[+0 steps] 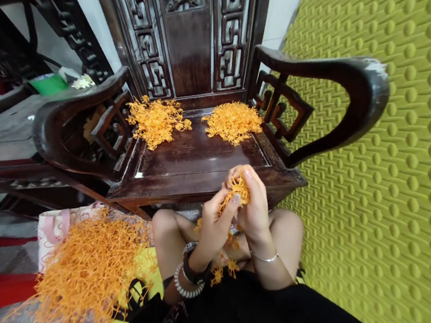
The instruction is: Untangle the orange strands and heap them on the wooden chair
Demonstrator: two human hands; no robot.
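Observation:
My left hand [217, 219] and my right hand [257, 203] meet in front of the chair seat's front edge. Between them is a small bunch of orange spidery plastic pieces [239, 189]. The fingers of both hands are closed around it, the left thumb pressing on its near side. A few more orange pieces [232, 268] lie in my lap below the hands. On the dark wooden seat [199, 155] rest two heaps of similar pieces, a left heap [157, 121] and a right heap [233, 121]. How the pieces join inside my grip is hidden.
A large tangle of long orange strands [90, 266] lies on the floor at my left, beside a white cloth bag [49, 229] with pink handles. Curved armrests flank the seat. A green tape roll [49, 83] sits on the side table. Yellow-green bumpy fabric [391, 187] covers the right side.

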